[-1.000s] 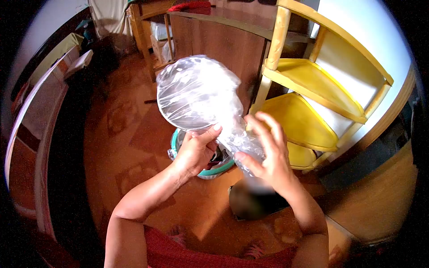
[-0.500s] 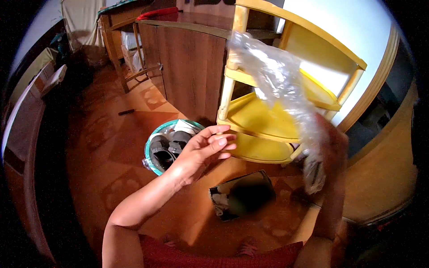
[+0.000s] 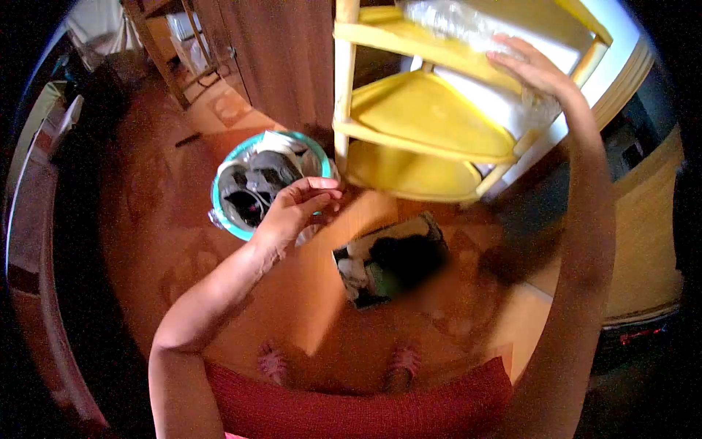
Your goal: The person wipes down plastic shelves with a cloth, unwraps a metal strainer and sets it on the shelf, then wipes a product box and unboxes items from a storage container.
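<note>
my right hand [image 3: 532, 69] lies flat, fingers spread, on clear plastic bag [image 3: 468, 22] atop yellow shelf [image 3: 431, 113] upper tier | my left hand [image 3: 296, 205] empty, fingers loosely curled, over teal basket [image 3: 265, 183] of shoes on floor

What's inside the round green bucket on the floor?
The green bucket holds dark shoes with something pale tucked among them. Whatever lies beneath them is covered. The left hand hangs open at its rim, partly hiding that edge.

light: warm, bright upper right | edges: fisheye, dark vignette | blur: slight motion
</note>
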### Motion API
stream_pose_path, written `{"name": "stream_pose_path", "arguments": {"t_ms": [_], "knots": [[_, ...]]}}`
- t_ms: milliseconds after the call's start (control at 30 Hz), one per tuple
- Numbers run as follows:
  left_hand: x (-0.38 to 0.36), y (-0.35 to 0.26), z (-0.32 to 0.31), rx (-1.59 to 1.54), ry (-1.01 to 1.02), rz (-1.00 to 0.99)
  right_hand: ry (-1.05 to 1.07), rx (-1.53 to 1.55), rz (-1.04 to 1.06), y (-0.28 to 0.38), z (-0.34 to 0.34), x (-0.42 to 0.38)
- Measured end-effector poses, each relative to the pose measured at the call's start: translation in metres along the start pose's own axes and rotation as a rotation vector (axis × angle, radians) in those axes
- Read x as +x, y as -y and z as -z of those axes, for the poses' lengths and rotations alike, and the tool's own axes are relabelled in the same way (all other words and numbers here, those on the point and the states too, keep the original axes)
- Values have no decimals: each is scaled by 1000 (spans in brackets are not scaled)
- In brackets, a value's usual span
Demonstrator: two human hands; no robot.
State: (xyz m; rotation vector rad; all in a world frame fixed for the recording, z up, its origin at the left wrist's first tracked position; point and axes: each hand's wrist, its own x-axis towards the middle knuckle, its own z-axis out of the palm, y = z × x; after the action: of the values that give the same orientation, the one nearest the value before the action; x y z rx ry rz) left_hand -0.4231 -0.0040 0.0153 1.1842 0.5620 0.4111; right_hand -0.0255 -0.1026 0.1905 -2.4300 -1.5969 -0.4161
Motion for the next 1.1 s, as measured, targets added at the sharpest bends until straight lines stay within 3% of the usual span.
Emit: {"name": "stream_pose_path", "arguments": {"t_ms": [33, 100, 133, 167, 200, 267, 333, 367, 433, 500, 567, 633, 667, 733, 800, 833, 900, 933, 1033, 1100], "knots": [[-2, 9, 1, 34, -7, 5, -93, -112, -43, 3, 0, -7], [-4, 36, 5, 218, -35, 69, -511, -585, 45, 19, 0, -34], [-5, 50, 6, 295, 15, 79, -530, -230, 74, 60, 15, -66], [-4, 68, 9, 369, 62, 87, -758, -302, 254, 37, -8, -60], [1, 90, 12, 552, 97, 51, -797, -317, 483, 42, -29, -77], [-4, 114, 2, 772, 129, 65, -467, 390, 480, 77, -75, -131], [-7, 129, -13, 943, 162, 44, 67, 496, 316, 103, -119, -178], [-7, 146, -15, 957, 140, 61, 186, 579, 381, 100, -162, -199], [-3, 170, -19, 972, 116, 81, 182, 480, 393, 106, -212, -242], [-1, 183, -23, 1143, 76, -121, 222, 390, 354, 109, -236, -266], [2, 188, -28, 1106, 36, -131, 267, 298, 316, 99, -252, -272], [0, 188, -31, 1066, -1, -159, 455, 610, 261, 86, -255, -261], [-4, 188, -33, 999, -94, -156, 453, 608, 262, 80, -253, -260], [-4, 184, -29, 934, -196, -162, 511, 780, 17, 76, -230, -248], [-5, 179, -18, 831, -42, -30, 482, 914, -86, 75, -202, -237], [-6, 173, -15, 830, -46, -36, 493, 1031, -148, 74, -192, -232], [-4, 153, -12, 505, 140, -163, 388, 1353, -133, 88, -169, -221], [-5, 140, -11, 434, 194, -175, 467, 1461, -184, 94, -159, -215], [-10, 103, -6, 600, 200, -191, 423, 1571, -216, 112, -142, -205], [-14, 103, 5, 721, 178, -197, 244, 1255, -140, 108, -144, -202]]}}
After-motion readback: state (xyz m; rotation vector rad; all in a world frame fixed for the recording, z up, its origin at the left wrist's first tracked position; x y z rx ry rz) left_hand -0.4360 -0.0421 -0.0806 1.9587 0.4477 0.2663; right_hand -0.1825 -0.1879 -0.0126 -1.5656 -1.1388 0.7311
